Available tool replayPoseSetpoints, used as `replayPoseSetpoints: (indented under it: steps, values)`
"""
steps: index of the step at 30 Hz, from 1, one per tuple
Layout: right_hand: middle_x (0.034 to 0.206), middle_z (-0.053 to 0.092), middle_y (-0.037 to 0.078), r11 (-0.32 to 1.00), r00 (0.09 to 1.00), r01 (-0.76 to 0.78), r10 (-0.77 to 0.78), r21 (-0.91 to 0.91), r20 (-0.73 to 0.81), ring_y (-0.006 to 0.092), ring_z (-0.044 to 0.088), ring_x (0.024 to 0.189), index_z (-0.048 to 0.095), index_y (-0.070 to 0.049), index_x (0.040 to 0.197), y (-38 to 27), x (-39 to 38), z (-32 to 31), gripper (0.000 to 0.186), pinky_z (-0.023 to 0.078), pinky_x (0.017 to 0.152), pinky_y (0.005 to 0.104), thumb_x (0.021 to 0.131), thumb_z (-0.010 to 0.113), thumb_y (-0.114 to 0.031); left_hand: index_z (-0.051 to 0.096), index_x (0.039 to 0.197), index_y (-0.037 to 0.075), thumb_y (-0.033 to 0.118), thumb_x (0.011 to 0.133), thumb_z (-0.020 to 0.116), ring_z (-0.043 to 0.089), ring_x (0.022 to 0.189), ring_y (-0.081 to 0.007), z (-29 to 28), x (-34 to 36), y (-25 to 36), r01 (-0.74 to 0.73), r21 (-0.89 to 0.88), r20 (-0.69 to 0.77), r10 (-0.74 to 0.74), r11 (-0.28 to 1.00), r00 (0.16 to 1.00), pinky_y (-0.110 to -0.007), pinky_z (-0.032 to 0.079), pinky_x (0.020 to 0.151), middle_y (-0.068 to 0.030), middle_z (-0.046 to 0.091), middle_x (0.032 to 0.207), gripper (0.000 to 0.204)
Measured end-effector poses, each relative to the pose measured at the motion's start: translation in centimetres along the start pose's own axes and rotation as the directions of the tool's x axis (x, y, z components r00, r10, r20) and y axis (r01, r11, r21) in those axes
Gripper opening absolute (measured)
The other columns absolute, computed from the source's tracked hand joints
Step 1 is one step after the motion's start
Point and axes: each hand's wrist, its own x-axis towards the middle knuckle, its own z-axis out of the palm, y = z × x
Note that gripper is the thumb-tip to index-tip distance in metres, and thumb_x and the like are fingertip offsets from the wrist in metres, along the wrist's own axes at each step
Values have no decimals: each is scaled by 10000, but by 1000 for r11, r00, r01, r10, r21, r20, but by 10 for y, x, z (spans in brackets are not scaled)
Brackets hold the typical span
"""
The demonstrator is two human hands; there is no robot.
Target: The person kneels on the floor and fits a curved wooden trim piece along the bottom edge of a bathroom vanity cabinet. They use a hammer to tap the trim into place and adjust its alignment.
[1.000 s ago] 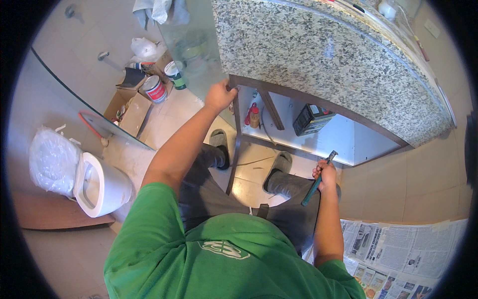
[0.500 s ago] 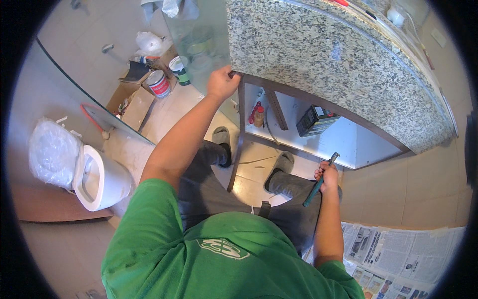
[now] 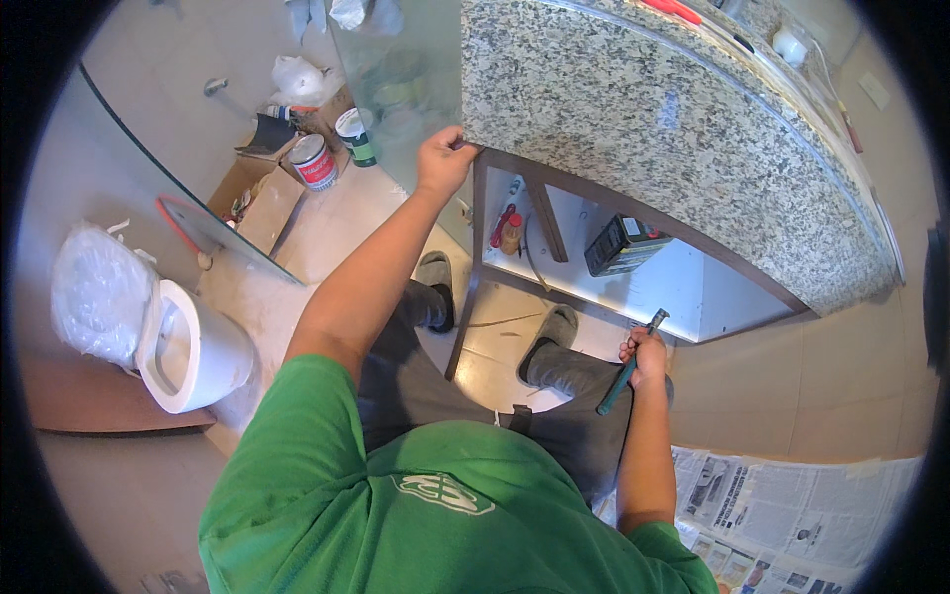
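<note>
I stand before an open cabinet [image 3: 747, 292] under a speckled granite counter [image 3: 653, 99]. My left hand [image 3: 443, 163] grips the top edge of a dark wooden door [image 3: 460, 342] at the counter's left corner. My right hand [image 3: 643, 356] is closed round a hammer [image 3: 617, 389] with a dark green handle, held upright-slanted below the cabinet's right part. Inside the cabinet are a black rectangular can [image 3: 618, 247], a small amber bottle with a red cap [image 3: 511, 238], red items beside it and a dark wooden strip [image 3: 544, 213].
At left stand a toilet [image 3: 223, 361] with a plastic-wrapped seat cover and a glass panel [image 3: 109, 114]. Cardboard boxes [image 3: 272, 213], a red-labelled can [image 3: 315, 168] and a green-and-white tub [image 3: 356, 139] lie behind. Newspapers [image 3: 792, 505] cover the lower right. My slippered feet [image 3: 554, 332] are below.
My left hand has moved a little upward along the door's top at the counter corner. My right hand still holds the hammer in about the same place. The view has shifted slightly.
</note>
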Motion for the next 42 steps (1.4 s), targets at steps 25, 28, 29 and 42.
replayPoseSetpoints:
  steps: [25, 28, 29, 42]
  values:
    - [628, 533, 21, 915, 741, -147, 353, -375, 572, 160, 539, 462, 617, -59, 907, -1, -97, 101, 124, 421, 422, 287, 983, 636, -155, 745, 989, 33, 479, 969, 644, 667, 767, -175, -57, -37, -78, 323, 334, 20, -349, 886, 937, -328, 517, 723, -96, 714, 801, 458]
    - [683, 601, 108, 688, 713, 34, 492, -725, 499, 208, 607, 513, 665, -12, 998, 58, -60, 103, 199, 468, 485, 350, 957, 671, -207, 744, 977, 26, 422, 973, 658, 645, 762, -154, -56, -29, -91, 389, 251, -57, -387, 887, 920, -311, 509, 731, -62, 712, 800, 405]
    - [707, 626, 144, 532, 751, 154, 485, -833, 449, 241, 636, 551, 667, 8, 1009, 65, -60, 119, 250, 489, 521, 378, 950, 679, -235, 744, 975, 25, 402, 974, 663, 642, 762, -154, -58, -28, -87, 415, 274, -76, -410, 868, 909, -308, 508, 737, -54, 714, 805, 386]
    - [975, 716, 266, -302, 753, 658, 270, -690, 600, 428, 699, 964, 663, -50, 1153, 110, 77, 257, 413, 538, 867, 540, 989, 544, -409, 745, 1056, 37, 367, 946, 678, 681, 753, -209, -92, -24, -78, 305, 270, 82, -338, 913, 938, -334, 534, 722, -127, 725, 829, 354]
